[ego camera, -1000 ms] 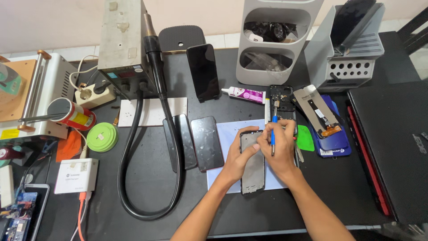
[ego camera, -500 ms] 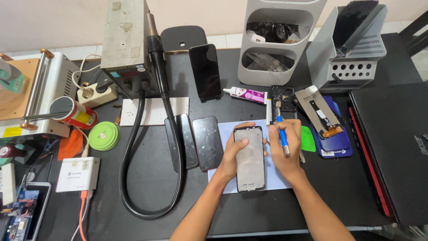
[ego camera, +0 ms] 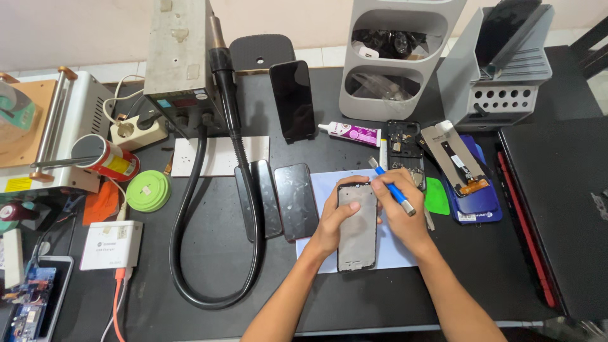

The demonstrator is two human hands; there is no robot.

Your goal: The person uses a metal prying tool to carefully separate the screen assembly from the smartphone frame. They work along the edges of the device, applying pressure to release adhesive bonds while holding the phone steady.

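Note:
A bare grey phone frame [ego camera: 356,229] lies lengthwise on a pale blue sheet [ego camera: 398,251] in the middle of the black table. My left hand [ego camera: 332,223] grips its left edge with the thumb across the inner face. My right hand [ego camera: 399,214] holds a blue-handled tool [ego camera: 394,194] with a metal end, its tip at the frame's upper right corner. Just left of the sheet lie two dark phone screens [ego camera: 297,201].
A black hose [ego camera: 221,190] loops from the hot-air station [ego camera: 180,57] at the back. Opened phone parts [ego camera: 462,168], a green pick [ego camera: 437,196] and a glue tube [ego camera: 351,132] lie beyond my hands. A closed laptop [ego camera: 557,202] sits right; grey organisers [ego camera: 399,57] stand behind.
The tool has swung from upright over the frame's right side to slanting, its tip now at the top right corner. My left hand has slid slightly down the frame's left edge.

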